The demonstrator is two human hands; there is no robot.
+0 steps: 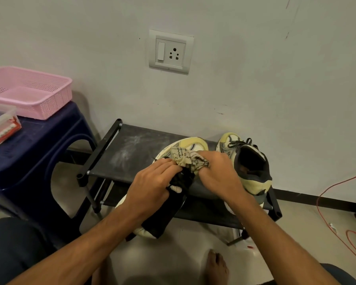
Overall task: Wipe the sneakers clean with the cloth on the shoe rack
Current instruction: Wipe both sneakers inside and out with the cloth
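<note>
The near sneaker (pixel 190 145) lies with its pale yellow toe on the top shelf of the black shoe rack (pixel 127 153) and its heel hanging off the front edge toward the person. The left hand (pixel 152 182) grips its black collar, fingers curled over it. The right hand (pixel 216 171) clutches the bunched patterned cloth (pixel 188 159) and presses it onto the shoe's upper. The second sneaker (pixel 249 163) stands just beside it on the shelf's right end. To the left, a pink basket (pixel 29 89) sits on a blue stool (pixel 39 151); a wall socket (pixel 170 51) is above.
</note>
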